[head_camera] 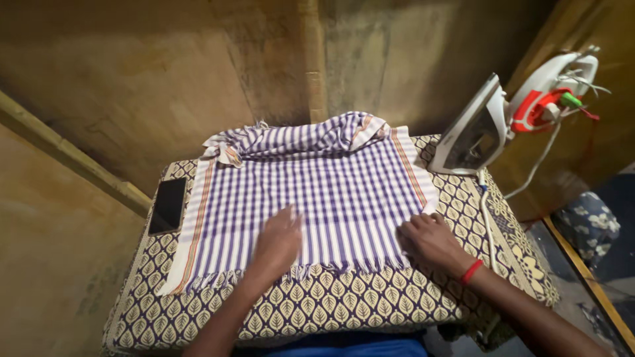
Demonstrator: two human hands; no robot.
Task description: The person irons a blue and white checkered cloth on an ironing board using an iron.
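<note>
A purple and white checked cloth [317, 178] with orange side stripes and a fringed near edge lies spread on a padded board [317, 307] covered in leaf-patterned fabric. Its far end is bunched up. My left hand [278, 241] lies flat, palm down, on the cloth near the fringe, slightly blurred. My right hand [430, 238], with a red band at the wrist, presses on the cloth's near right corner, fingers curled at its edge.
A white and red electric iron [503, 119] stands upright at the board's far right, its cord [486, 211] running down the right side. A black phone [168, 205] lies at the left edge. Walls close in behind and left.
</note>
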